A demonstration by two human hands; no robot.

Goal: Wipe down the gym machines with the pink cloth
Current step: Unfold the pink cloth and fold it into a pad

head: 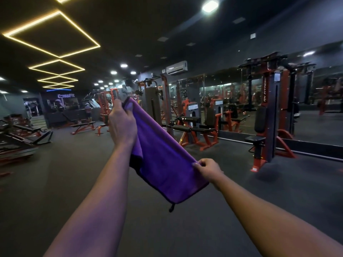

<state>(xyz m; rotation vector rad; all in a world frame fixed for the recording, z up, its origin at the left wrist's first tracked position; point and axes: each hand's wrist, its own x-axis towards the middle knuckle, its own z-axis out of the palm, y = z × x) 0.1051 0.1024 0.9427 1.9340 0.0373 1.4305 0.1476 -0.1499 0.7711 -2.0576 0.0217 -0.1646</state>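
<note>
Centre frame, a soft purple-looking microfibre cloth with dark edging point(163, 158) hangs stretched in mid-air, well apart from the red-and-black gym machines point(269, 115) at right. Left hand point(121, 123) pinches its upper corner, right hand point(208, 168) pinches the lower edge. Likely light, limp, non-slippery; best bunched or folded in one palm for wiping.

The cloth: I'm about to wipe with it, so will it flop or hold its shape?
Probably floppy: the cloth hangs in folds between the left hand and right hand. Likely light, since two pinches carry it. Its plush-looking surface should grip rather than slip.
</note>
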